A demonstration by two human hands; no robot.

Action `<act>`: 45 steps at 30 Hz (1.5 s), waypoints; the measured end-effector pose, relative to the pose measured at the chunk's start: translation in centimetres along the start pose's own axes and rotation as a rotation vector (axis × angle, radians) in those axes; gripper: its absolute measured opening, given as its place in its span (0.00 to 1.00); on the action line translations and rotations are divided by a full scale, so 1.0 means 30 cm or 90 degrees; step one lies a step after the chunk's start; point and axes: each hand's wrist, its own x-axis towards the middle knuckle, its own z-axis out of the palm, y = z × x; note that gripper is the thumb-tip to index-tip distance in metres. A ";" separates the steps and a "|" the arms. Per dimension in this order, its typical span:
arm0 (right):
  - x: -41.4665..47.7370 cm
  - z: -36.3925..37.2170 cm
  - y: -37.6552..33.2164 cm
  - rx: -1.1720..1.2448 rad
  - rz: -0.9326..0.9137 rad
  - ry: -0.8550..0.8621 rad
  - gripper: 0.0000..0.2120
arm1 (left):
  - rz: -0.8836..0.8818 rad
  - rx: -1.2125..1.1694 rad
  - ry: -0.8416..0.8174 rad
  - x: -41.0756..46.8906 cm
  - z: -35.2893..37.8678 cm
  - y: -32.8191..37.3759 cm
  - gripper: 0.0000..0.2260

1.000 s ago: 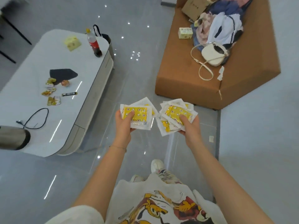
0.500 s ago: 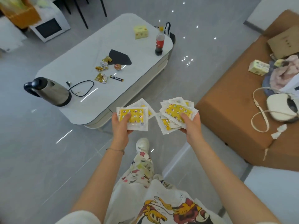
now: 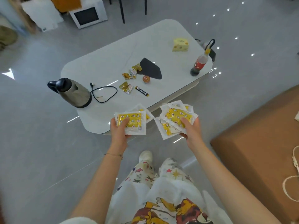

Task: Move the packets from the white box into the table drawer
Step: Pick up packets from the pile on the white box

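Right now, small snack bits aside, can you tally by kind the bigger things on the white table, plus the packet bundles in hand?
Electric kettle: 1
Black cable: 1
Cola bottle: 1
Cheese-shaped yellow block: 1
Black flat sheet: 1
Packet bundles: 2, one held by the left hand, one by the right hand
Total: 7

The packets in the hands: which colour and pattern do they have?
White packets with a yellow middle printed with small stars and moons, best in the head view.

Cartoon-print white shirt [image 3: 168, 207], star-patterned trousers [image 3: 144, 172], thin bracelet [image 3: 114, 154]
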 end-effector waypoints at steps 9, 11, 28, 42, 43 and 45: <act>0.402 0.136 -0.120 -0.082 0.030 -0.067 0.22 | -0.017 -0.105 0.094 0.275 0.129 -0.019 0.08; 0.489 0.158 -0.137 -0.098 0.046 -0.076 0.22 | -0.028 -0.121 0.123 0.327 0.170 -0.049 0.07; 1.485 0.392 0.289 -0.165 0.054 -0.038 0.14 | 0.000 -0.083 0.259 1.247 0.191 -0.540 0.08; 1.601 0.403 0.441 -0.279 -0.093 -0.005 0.25 | 0.065 0.186 0.314 1.320 0.151 -0.640 0.23; 1.598 0.398 0.434 -0.293 -0.096 -0.006 0.28 | 0.063 0.190 0.313 1.315 0.149 -0.635 0.26; 1.588 0.387 0.413 -0.335 -0.111 -0.019 0.32 | 0.076 0.190 0.296 1.296 0.141 -0.623 0.29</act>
